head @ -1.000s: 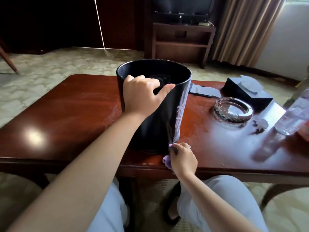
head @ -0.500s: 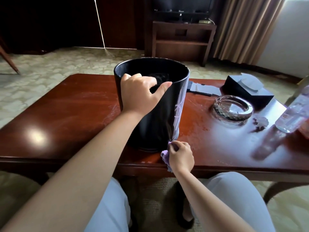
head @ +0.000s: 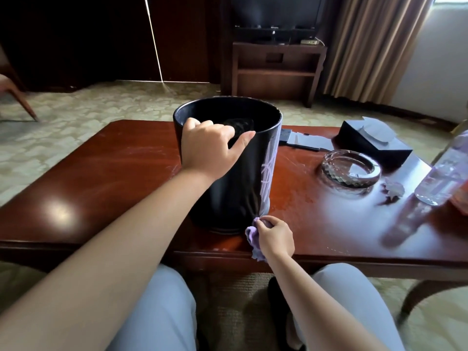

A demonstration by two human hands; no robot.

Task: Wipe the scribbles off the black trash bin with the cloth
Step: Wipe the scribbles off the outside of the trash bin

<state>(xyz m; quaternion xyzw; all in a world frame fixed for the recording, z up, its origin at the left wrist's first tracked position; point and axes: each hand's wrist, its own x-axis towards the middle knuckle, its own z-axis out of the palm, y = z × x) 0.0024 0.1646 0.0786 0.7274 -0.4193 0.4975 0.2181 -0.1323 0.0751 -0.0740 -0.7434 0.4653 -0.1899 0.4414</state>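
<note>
The round black trash bin stands upright on the polished reddish-brown wooden table, toward the near edge, roughly at the middle of the table's width. Pale scribbles run in streaks down the bin's right side, from below the rim to near the base.

The left hand grips the bin's near rim: fingers curled over the edge into the opening, thumb extended along the outside wall. The right hand is closed around a small lilac cloth, bunched in the curled fingers, with a loose end hanging past the table's front edge. The cloth's upper end meets the bin's lower right side, at the bottom of the scribbles.

To the right of the bin, apart from it, sits a round faceted glass ashtray. Behind the ashtray is a black tissue box with a white tissue showing on top. A flat dark item lies between box and bin; its nature cannot be told. At the far right a clear plastic bottle stands tilted in the wide-angle view. A small crumpled scrap lies between ashtray and bottle.

Both knees in pale grey trousers show below the table.
</note>
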